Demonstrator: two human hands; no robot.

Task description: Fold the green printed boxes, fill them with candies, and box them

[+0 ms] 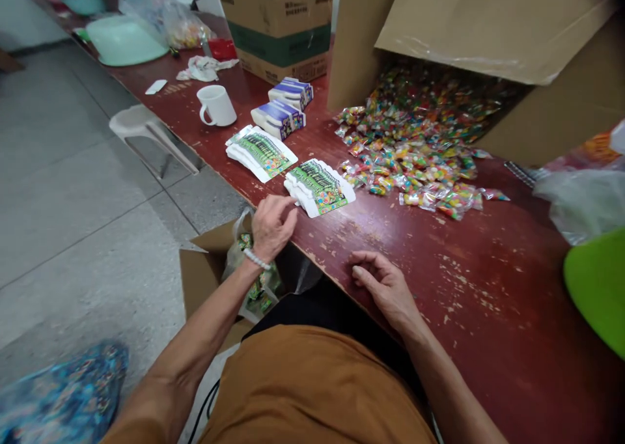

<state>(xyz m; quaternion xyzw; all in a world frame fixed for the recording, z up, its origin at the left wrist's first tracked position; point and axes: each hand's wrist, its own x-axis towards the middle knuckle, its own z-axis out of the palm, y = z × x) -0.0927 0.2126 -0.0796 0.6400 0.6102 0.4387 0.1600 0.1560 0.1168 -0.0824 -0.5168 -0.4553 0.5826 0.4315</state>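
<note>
My left hand [274,225], with a beaded bracelet [256,259] at the wrist, hangs over the table edge beside a fanned stack of green-and-white candy pouches [319,187]. Its fingers are loosely bent and apart, and nothing shows in them. Over the front of the red table [478,262] rests my right hand [385,284], its fingers half curled, a gap between thumb and forefinger, holding nothing visible. A second stack of pouches [261,152] lies just beyond the first. Small clear packets of colourful candies [415,164] spill from a tipped cardboard box [463,27].
Purple-and-white folded cartons [279,118] and a white mug [217,105] stand farther back. Below the edge, an open box [198,278] holds a bag of filled green packets [258,294]. A white stool [141,122] is at left, a closed carton [280,27] behind, a green object [598,288] at right.
</note>
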